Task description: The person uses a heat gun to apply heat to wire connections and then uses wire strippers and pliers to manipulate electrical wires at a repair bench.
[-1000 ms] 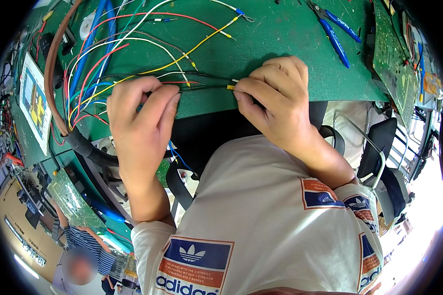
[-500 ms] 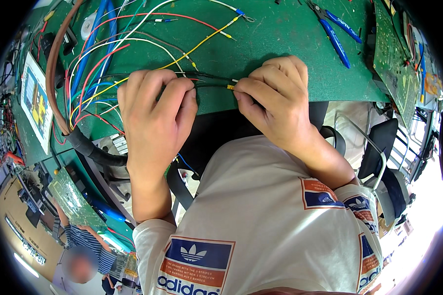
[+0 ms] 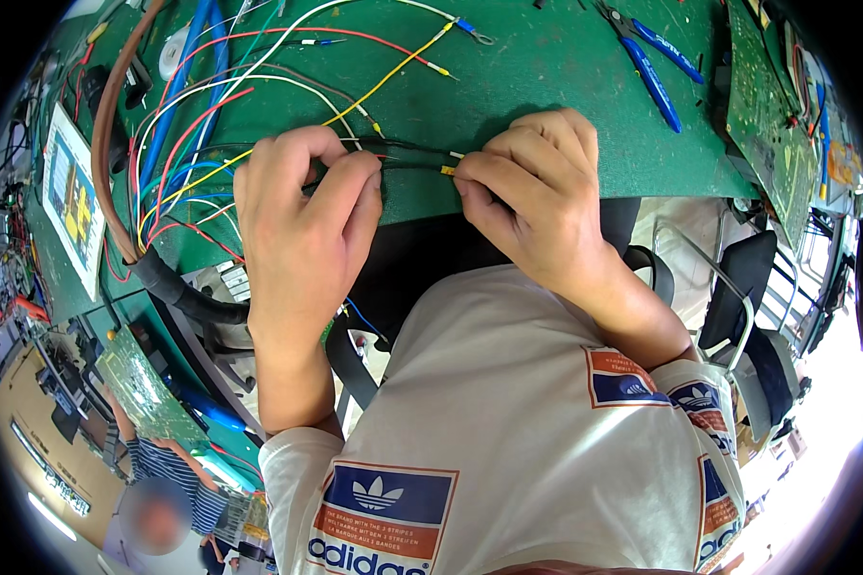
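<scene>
Head view: looking down at a green work mat [image 3: 547,86] with both of the person's hands at its near edge.
Left hand [image 3: 302,225]: fingers curled shut over a thin black wire bundle [image 3: 414,155]; a second ago they were looser and more spread, so the grasp has tightened.
Right hand [image 3: 537,196]: thumb and forefinger pinched together on the bundle's end at a small yellow tag [image 3: 448,171]; position unchanged over the last second.
Wire location: stretched between the two hands, just above the mat's front edge.
Meaning of change: judged as a firmer hold on the left to steady the wire while the right works the tagged end.
Loose wires [image 3: 259,105]: red, yellow, white and blue strands fan out beyond the left hand, joining a black sleeved cable [image 3: 177,287].
Blue-handled cutters [image 3: 652,62]: lying on the mat, well apart from both hands, untouched.
Circuit board [image 3: 767,115]: at the mat's right side.
</scene>
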`<state>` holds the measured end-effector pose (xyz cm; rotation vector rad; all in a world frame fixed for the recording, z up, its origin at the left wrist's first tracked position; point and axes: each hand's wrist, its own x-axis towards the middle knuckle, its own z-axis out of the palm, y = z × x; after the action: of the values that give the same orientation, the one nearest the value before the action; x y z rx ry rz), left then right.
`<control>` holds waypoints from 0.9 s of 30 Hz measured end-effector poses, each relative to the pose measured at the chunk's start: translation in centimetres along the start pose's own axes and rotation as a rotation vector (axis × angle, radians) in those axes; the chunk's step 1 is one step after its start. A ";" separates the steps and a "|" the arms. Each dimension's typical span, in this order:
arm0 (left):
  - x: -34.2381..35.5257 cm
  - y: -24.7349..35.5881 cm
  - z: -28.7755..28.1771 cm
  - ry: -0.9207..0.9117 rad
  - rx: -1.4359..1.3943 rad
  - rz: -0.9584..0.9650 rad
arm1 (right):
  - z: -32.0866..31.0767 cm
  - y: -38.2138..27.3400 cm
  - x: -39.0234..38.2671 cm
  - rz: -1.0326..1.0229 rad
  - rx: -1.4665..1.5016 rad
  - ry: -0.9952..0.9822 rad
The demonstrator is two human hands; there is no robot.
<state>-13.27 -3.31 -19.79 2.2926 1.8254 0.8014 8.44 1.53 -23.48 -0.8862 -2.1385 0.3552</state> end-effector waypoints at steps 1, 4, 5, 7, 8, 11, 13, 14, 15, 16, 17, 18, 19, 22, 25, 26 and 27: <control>-0.1 0.2 0.0 0.008 -0.008 -0.021 | -0.1 -0.1 0.1 0.004 0.002 -0.003; -0.1 0.2 0.0 0.012 0.007 -0.007 | -0.2 -0.2 0.2 0.012 0.003 -0.006; -0.1 0.1 -0.1 0.010 0.020 0.009 | -0.1 -0.1 0.1 0.012 0.003 -0.002; 0.0 -0.1 -0.1 0.010 0.046 0.050 | -0.2 -0.2 0.1 0.015 0.001 -0.002; -0.1 -0.2 -0.2 0.011 0.060 0.069 | -0.2 -0.2 0.2 0.017 0.002 -0.005; -0.2 -0.5 -0.4 0.016 0.046 0.065 | -0.1 -0.3 0.2 0.022 0.001 -0.001; -0.1 -0.9 -0.4 0.034 0.050 0.080 | 0.1 -0.3 0.2 0.021 -0.010 0.001; -0.2 -1.0 -0.6 0.045 0.061 0.089 | 0.2 -0.2 0.1 0.013 -0.018 0.008; -0.3 -1.1 -0.9 0.066 0.066 0.058 | 0.3 -0.1 0.0 0.005 -0.026 0.014; -0.6 -1.0 -1.3 0.087 0.071 0.027 | 0.2 -0.3 0.1 0.016 -0.024 -0.001; -0.8 -1.0 -1.8 0.108 0.075 -0.004 | 0.0 -0.3 0.1 0.020 -0.026 -0.010; -1.4 -1.4 -2.3 0.125 0.101 -0.046 | -0.1 -0.4 0.2 0.024 -0.027 -0.019; -1.9 -1.5 -2.9 0.160 0.084 -0.117 | -0.1 -0.5 0.3 0.028 -0.029 -0.028; -3.4 -2.9 -4.4 0.179 0.152 -0.169 | -0.2 -0.6 0.5 0.023 -0.020 -0.032; -4.3 -3.8 -5.3 0.127 0.273 -0.216 | -0.3 -0.6 0.6 0.018 -0.015 -0.043; -4.4 -4.0 -5.3 0.116 0.283 -0.224 | -0.3 -0.7 0.6 0.018 -0.016 -0.046; -4.5 -4.2 -5.3 0.105 0.292 -0.232 | -0.3 -0.7 0.6 0.015 -0.010 -0.046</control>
<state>-20.04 -7.64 -18.42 2.1691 2.3403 0.6692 8.11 1.45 -22.62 -0.9085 -2.1783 0.3758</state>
